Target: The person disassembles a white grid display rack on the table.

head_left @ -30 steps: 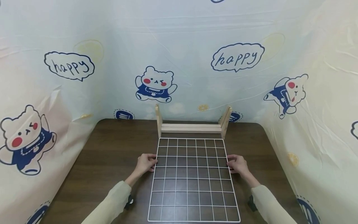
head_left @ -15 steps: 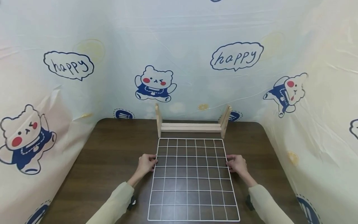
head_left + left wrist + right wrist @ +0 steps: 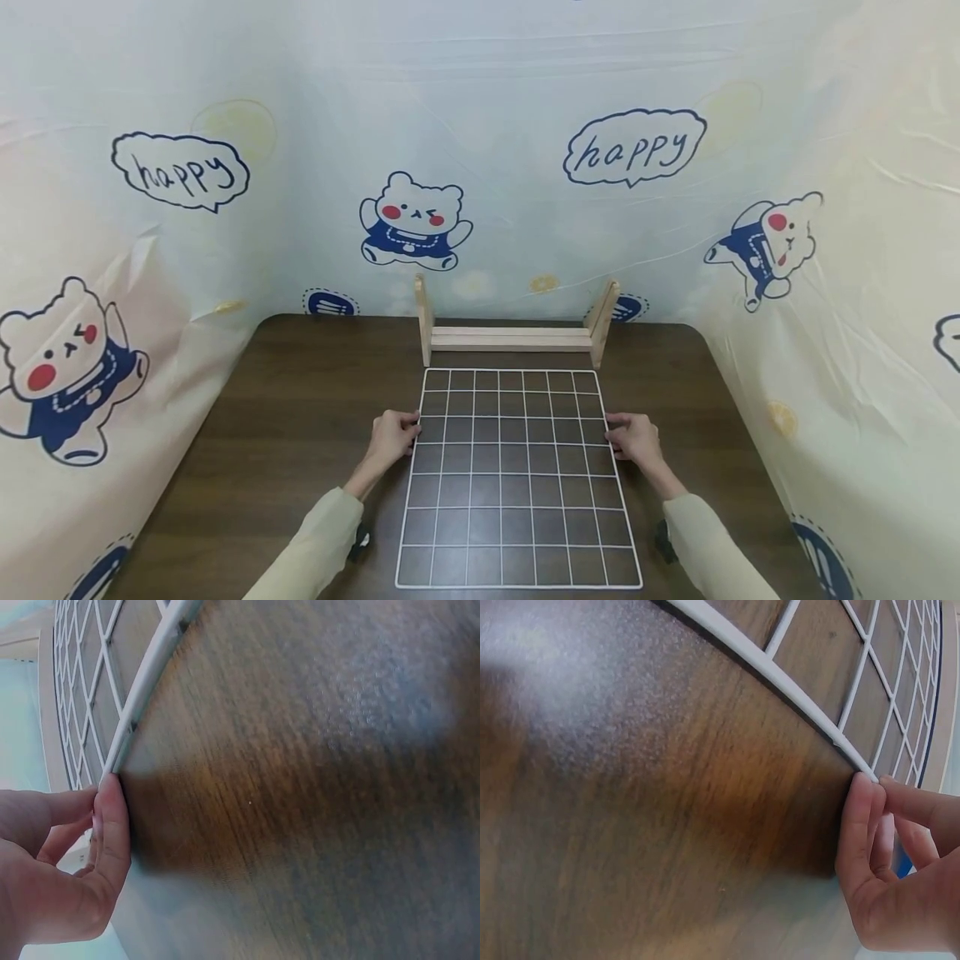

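Note:
A white wire grid panel (image 3: pixel 501 475) lies on or just over the dark wooden table, its long sides running away from the person. At its left edge, my left hand (image 3: pixel 392 437) pinches the outer wire between thumb and fingers, as the left wrist view shows with the hand (image 3: pixel 82 855) at the frame wire. Opposite it, my right hand (image 3: pixel 633 438) pinches the right edge wire; in the right wrist view that hand (image 3: pixel 892 870) has thumb and fingertips on the wire. Just past the panel's far edge stands a pale wooden stand (image 3: pixel 512 339) with two uprights and a crossbar.
The brown table (image 3: pixel 300 400) ends at a back edge close behind the wooden stand. A light curtain (image 3: pixel 517 167) printed with bears and "happy" bubbles hangs around the back and both sides.
Both hands keep their places on the grid panel's edges. The whole head view has shifted up by a few pixels; the forearms have drawn slightly inward.

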Demonstrator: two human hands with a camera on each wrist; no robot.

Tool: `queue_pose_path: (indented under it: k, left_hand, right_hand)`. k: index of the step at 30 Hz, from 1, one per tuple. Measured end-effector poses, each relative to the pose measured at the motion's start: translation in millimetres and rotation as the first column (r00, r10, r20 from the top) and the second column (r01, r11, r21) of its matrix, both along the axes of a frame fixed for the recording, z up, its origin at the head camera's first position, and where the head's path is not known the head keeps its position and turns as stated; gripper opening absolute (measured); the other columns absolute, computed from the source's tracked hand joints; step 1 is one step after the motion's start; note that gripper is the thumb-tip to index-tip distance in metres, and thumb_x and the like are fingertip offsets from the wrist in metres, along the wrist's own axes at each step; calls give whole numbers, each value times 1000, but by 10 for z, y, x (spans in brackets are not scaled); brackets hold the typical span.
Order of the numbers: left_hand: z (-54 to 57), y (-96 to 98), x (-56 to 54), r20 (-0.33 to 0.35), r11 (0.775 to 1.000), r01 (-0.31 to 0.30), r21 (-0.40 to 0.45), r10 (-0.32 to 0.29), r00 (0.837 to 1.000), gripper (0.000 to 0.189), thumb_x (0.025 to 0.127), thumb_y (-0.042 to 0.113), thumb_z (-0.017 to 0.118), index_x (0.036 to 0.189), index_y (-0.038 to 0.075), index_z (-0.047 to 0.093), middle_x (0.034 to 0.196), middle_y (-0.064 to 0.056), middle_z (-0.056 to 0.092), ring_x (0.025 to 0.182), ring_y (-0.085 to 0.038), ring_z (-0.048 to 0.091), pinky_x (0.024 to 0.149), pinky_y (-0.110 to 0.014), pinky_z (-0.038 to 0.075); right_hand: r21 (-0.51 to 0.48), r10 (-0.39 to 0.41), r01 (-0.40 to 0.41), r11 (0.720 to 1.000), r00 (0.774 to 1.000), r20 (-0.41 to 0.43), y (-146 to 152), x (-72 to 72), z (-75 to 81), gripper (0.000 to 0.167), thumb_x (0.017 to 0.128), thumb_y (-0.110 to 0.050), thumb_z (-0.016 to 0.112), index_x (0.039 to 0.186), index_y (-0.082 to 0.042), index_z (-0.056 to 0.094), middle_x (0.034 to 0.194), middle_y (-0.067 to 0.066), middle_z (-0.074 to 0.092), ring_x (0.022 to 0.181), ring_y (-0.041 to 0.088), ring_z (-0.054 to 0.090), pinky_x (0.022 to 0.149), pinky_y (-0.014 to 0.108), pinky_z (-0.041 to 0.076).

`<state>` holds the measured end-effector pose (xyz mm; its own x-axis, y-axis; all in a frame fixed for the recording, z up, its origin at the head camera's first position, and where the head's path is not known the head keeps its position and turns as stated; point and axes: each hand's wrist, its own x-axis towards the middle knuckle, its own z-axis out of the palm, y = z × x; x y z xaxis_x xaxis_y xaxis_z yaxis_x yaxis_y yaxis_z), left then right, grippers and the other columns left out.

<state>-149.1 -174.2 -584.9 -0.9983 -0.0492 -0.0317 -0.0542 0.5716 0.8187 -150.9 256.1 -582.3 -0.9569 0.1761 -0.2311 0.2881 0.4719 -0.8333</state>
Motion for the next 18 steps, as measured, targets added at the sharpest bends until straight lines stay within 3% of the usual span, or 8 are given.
queue_pose_path:
  k: [6, 10, 14, 18]
  left_hand:
    - [27, 12, -2, -58, 998, 24, -65, -28, 998, 28, 80, -7, 70, 107, -8, 70, 62, -10, 66, 38, -13, 57, 38, -24, 50]
    - [9, 24, -18, -67, 998, 22, -56, -26, 997, 28, 81, -5, 69, 108, -8, 69, 65, -10, 67, 39, -13, 58, 39, -24, 50]
    - [-2, 11, -12, 9, 1000, -1, 23, 1, 1000, 28, 85, -1, 66, 112, -8, 67, 70, -12, 68, 45, -15, 61, 43, -25, 54]
    - [4, -57, -5, 120, 982, -56, 182, 35, 992, 26, 91, 2, 62, 114, -10, 65, 77, -16, 67, 57, -17, 64, 51, -28, 58]
  right_hand:
    - [-35, 10, -11, 999, 1000, -16, 40, 7, -5, 36, 81, 8, 66, 117, 8, 65, 71, 16, 68, 54, 16, 59, 46, 30, 57]
    - [-66, 32, -34, 997, 999, -32, 77, 23, 2, 37, 84, 7, 65, 120, 8, 62, 74, 18, 68, 56, 15, 59, 49, 27, 57]
    - [-109, 38, -37, 993, 999, 11, 94, 43, 2, 37, 89, 1, 65, 124, 7, 60, 75, 14, 67, 58, 13, 58, 51, 25, 57]
    - [-206, 46, -31, 978, 996, 70, 98, 40, -3, 37, 95, -6, 60, 129, 8, 56, 77, 8, 63, 62, 13, 58, 55, 26, 58]
